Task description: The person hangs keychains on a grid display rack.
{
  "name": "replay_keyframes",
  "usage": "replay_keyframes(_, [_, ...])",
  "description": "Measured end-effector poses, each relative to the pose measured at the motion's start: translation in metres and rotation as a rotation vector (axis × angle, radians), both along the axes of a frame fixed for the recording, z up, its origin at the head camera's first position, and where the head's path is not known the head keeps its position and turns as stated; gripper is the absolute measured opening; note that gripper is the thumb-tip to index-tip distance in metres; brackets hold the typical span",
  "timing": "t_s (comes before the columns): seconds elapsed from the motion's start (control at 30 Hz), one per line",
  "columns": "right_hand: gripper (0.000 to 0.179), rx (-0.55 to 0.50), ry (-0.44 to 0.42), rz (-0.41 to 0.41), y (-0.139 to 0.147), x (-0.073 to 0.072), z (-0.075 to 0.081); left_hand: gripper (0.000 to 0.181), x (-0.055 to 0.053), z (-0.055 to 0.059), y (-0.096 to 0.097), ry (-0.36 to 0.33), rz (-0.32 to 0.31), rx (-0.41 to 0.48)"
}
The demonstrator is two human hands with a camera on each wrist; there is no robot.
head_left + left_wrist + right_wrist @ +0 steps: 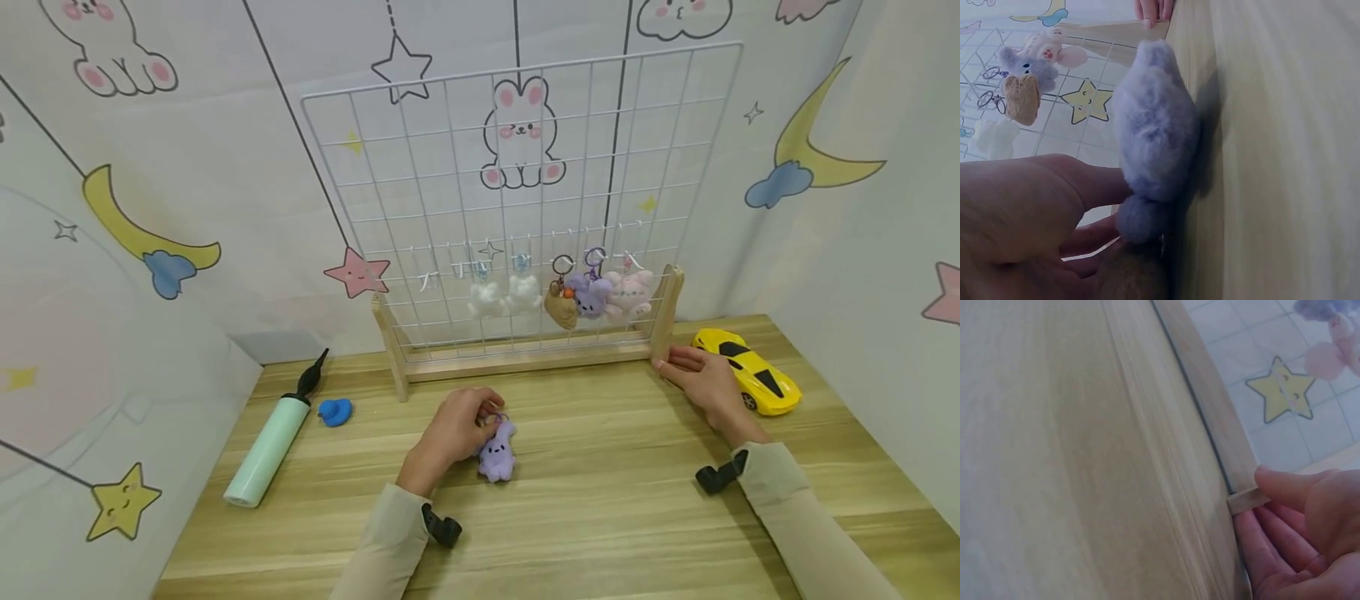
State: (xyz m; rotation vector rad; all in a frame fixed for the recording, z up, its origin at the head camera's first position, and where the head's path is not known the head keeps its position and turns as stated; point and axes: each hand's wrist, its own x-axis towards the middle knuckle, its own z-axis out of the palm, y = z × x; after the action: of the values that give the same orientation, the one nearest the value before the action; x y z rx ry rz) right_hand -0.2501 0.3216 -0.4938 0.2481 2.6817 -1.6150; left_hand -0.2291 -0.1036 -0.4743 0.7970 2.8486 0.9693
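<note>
My left hand [456, 427] is low over the table, its fingers curled at the ring end of a purple plush keychain [497, 460]. In the left wrist view the fuzzy purple body [1157, 125] stands close to the wood, the thumb against it. A brownish fuzzy thing [1132, 275] shows below it, partly hidden by the fingers. At the rack's right end, my right hand [708, 387] grips the wooden foot [1249, 500] between thumb and fingers. The white wire grid rack [517, 360] carries several plush keychains, among them a pink one [632, 293] and a brown one [559, 308].
Beside my right hand sits a yellow toy car [753, 375]. A mint-green hand pump [270, 450] with a black nozzle and a small blue rubber duck [335, 412] lie at the left. White hooks [427, 282] hang on the grid's left part.
</note>
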Motion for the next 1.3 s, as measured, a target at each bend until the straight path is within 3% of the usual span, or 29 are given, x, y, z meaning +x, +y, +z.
replay_keyframes(0.23, [0.086, 0.001, 0.003, 0.0, 0.002, 0.0, -0.003, 0.021, 0.001, 0.005, -0.001, -0.033, 0.033, 0.037])
replay_keyframes(0.43, [0.085, 0.009, 0.007, 0.004, 0.002, 0.0, -0.004, 0.006, 0.001, 0.006, -0.003, -0.045, 0.092, 0.032])
replay_keyframes(0.63, [0.085, 0.014, 0.006, 0.001, 0.002, 0.0, -0.004, 0.006, -0.001, 0.004, -0.005, 0.004, 0.1, 0.01])
replay_keyframes(0.87, [0.085, 0.02, 0.018, 0.002, 0.002, -0.001, -0.003, 0.007, -0.005, 0.002, -0.006, 0.116, 0.149, -0.005])
replay_keyframes(1.13, [0.085, 0.023, 0.017, 0.0, 0.003, -0.001, -0.003, 0.012, -0.006, 0.011, -0.008, 0.099, 0.183, 0.236])
replay_keyframes(1.3, [0.085, 0.021, 0.019, -0.002, 0.003, -0.001, -0.004, 0.015, -0.008, 0.018, -0.01, 0.129, 0.213, 0.379])
